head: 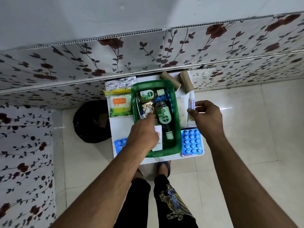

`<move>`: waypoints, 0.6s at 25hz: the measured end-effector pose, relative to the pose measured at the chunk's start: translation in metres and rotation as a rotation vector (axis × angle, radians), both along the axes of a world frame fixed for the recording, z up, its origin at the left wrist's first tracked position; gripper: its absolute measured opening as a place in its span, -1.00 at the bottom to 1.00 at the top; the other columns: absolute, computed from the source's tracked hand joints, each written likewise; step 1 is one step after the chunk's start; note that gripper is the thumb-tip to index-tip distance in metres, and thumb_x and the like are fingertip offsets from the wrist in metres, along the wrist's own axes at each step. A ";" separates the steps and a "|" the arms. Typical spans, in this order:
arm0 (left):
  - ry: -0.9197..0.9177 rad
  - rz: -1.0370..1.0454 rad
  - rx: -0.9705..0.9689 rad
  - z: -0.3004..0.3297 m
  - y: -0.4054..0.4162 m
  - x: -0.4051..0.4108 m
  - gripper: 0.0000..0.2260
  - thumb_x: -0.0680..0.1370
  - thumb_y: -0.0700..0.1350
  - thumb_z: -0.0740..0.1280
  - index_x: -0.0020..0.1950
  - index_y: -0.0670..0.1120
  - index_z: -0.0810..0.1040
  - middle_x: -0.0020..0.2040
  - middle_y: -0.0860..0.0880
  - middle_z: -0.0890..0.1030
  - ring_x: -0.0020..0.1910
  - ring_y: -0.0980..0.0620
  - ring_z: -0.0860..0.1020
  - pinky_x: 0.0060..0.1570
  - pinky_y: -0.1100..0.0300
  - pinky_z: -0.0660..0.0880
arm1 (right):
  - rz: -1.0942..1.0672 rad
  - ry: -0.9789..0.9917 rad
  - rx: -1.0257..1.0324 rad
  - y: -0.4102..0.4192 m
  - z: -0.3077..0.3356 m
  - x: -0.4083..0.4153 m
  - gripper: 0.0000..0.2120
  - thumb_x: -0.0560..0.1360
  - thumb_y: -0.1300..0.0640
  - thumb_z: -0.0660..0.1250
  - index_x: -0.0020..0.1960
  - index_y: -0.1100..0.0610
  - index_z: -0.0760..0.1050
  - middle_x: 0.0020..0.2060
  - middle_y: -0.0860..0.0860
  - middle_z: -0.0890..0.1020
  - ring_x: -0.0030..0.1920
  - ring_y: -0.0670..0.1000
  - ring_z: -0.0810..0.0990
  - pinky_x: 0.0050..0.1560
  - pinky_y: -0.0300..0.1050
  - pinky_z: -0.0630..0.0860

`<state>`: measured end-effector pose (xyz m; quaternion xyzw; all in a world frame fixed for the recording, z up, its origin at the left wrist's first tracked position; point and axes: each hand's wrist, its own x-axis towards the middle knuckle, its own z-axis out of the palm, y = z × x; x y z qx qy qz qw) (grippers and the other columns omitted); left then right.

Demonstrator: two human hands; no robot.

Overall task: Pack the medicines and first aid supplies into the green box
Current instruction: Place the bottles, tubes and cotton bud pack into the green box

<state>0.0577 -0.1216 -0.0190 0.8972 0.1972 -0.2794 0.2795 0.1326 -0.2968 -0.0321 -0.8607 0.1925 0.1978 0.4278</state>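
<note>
Head view: white tabletop point(122, 124) against the floral wall; green box point(178, 129) at centre holds two Dettol bottles point(162, 116), with cotton swab pack point(119, 104) left of it, two cardboard rolls point(185, 81) behind, blue blister strip point(191, 141) right, black bag point(90, 122) on the floor. Left hand point(143, 134) reaches into the box, fingers on a foil strip point(147, 108), grip unclear. Right hand point(205, 119), beside the box, pinches an ointment tube point(191, 104).

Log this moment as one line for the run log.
left hand: in green box, on foil strip | right hand: at ointment tube | packing unfinished
</note>
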 end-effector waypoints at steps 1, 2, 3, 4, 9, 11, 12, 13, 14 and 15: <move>-0.003 -0.062 0.060 0.000 -0.002 -0.001 -0.78 0.49 -0.25 0.36 0.11 -0.14 0.45 -0.02 -0.17 0.61 -0.02 -0.22 0.59 -0.23 0.12 0.35 | -0.002 0.000 0.004 0.003 0.003 0.000 -0.82 0.45 0.11 0.45 0.03 0.10 0.56 -0.25 -0.11 0.64 -0.31 -0.06 0.65 -0.23 -0.19 0.49; -0.002 -0.123 0.112 0.001 -0.004 -0.001 -0.81 0.49 -0.30 0.33 0.07 -0.17 0.47 -0.02 -0.19 0.61 -0.01 -0.23 0.59 -0.23 0.11 0.35 | 0.000 0.001 0.008 0.008 0.006 0.000 -0.82 0.45 0.11 0.46 0.03 0.10 0.56 -0.27 -0.14 0.62 -0.33 -0.10 0.64 -0.26 -0.23 0.47; -0.006 -0.163 0.148 0.000 -0.005 0.000 -0.82 0.48 -0.33 0.32 0.06 -0.19 0.50 0.00 -0.20 0.61 -0.01 -0.23 0.60 -0.23 0.11 0.35 | 0.007 0.001 0.007 0.011 0.008 -0.001 -0.82 0.45 0.11 0.46 0.03 0.09 0.56 -0.28 -0.16 0.62 -0.34 -0.14 0.62 -0.30 -0.30 0.45; -0.015 -0.183 0.159 -0.003 -0.004 0.001 -0.81 0.48 -0.33 0.32 0.07 -0.20 0.52 0.01 -0.21 0.61 -0.01 -0.23 0.61 -0.22 0.09 0.37 | 0.017 0.001 0.003 0.014 0.012 -0.002 -0.81 0.45 0.10 0.47 0.03 0.08 0.56 -0.28 -0.17 0.61 -0.36 -0.17 0.61 -0.33 -0.37 0.43; -0.003 -0.210 0.125 -0.023 0.000 0.003 -0.79 0.44 -0.28 0.44 0.06 -0.14 0.64 -0.07 -0.18 0.66 -0.06 -0.19 0.64 -0.15 0.05 0.53 | 0.121 -0.022 -0.074 0.021 0.040 -0.020 -0.85 0.42 0.07 0.49 -0.05 0.00 0.59 -0.31 -0.21 0.61 -0.34 -0.24 0.60 -0.31 -0.39 0.44; -0.022 -0.206 0.129 -0.022 -0.002 0.003 -0.82 0.45 -0.30 0.42 0.03 -0.15 0.64 -0.09 -0.17 0.66 -0.08 -0.18 0.64 -0.17 0.05 0.53 | 0.162 -0.030 -0.096 0.026 0.048 -0.033 -0.87 0.41 0.07 0.48 -0.05 -0.01 0.60 -0.28 -0.17 0.64 -0.24 -0.11 0.65 -0.20 -0.23 0.52; -0.035 -0.199 0.129 -0.020 -0.003 0.003 -0.83 0.46 -0.31 0.40 0.03 -0.16 0.64 -0.09 -0.17 0.66 -0.08 -0.18 0.64 -0.18 0.06 0.52 | 0.173 -0.028 -0.099 0.030 0.051 -0.038 -0.86 0.42 0.07 0.47 -0.03 0.00 0.60 -0.26 -0.15 0.65 -0.22 -0.07 0.66 -0.18 -0.18 0.53; -0.040 -0.189 0.126 -0.018 -0.004 0.003 -0.84 0.47 -0.31 0.38 0.03 -0.17 0.63 -0.08 -0.17 0.65 -0.08 -0.17 0.63 -0.21 0.08 0.49 | 0.164 -0.020 -0.094 0.032 0.052 -0.041 -0.84 0.42 0.08 0.47 -0.01 0.01 0.60 -0.25 -0.15 0.65 -0.21 -0.06 0.66 -0.20 -0.18 0.53; -0.037 -0.179 0.120 -0.015 -0.004 0.004 -0.85 0.48 -0.32 0.36 0.02 -0.18 0.63 -0.07 -0.17 0.64 -0.08 -0.17 0.62 -0.22 0.09 0.46 | 0.136 -0.008 -0.075 0.033 0.052 -0.043 -0.82 0.43 0.09 0.47 0.03 0.02 0.60 -0.23 -0.15 0.65 -0.21 -0.08 0.66 -0.23 -0.20 0.52; -0.033 -0.174 0.116 -0.013 -0.004 0.004 -0.85 0.48 -0.34 0.35 0.01 -0.19 0.62 -0.05 -0.18 0.64 -0.07 -0.17 0.62 -0.22 0.10 0.45 | 0.106 0.004 -0.049 0.035 0.052 -0.043 -0.80 0.44 0.10 0.47 0.06 0.03 0.60 -0.22 -0.13 0.66 -0.21 -0.10 0.66 -0.25 -0.22 0.52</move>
